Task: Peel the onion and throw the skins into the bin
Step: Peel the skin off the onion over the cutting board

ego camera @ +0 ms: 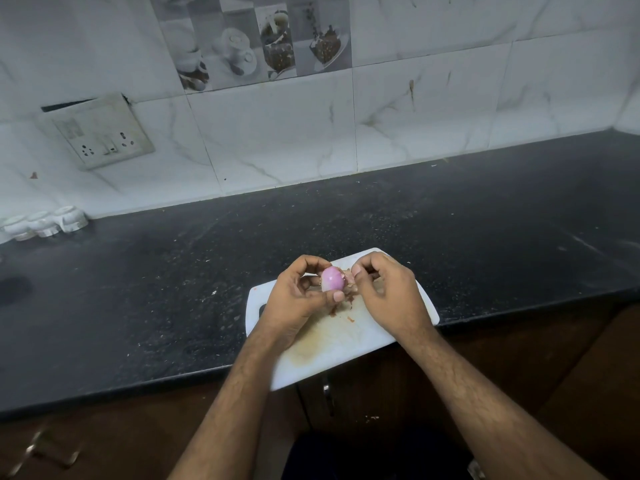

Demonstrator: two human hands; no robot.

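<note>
At 9 o'clock of the scene 3 white cups (45, 225) sit against the wall, well apart from the work; the dark bench (138, 289) between them and the cutting board (346, 344) gives broad open room for moving. The left hand (294, 299) grips the onion (332, 279) above the board, fingers curled round it, thumb under its near side; the flesh shows pink and mostly bare, so it is likely slick and could squirt out of the grip and roll off. At 3 o'clock of the onion, the right hand (384, 292) pinches a scrap of skin (348, 271) just beside it; a hard tug could tear the scrap short, or jerk the onion loose. Loose skin bits (337, 308) lie on the board under the hands; they could scatter when gathered. The board's near corner at 6 o'clock overhangs the bench edge, so downward pressure there may tip it. No bin is in view; carrying the skins means leaving this spot.
</note>
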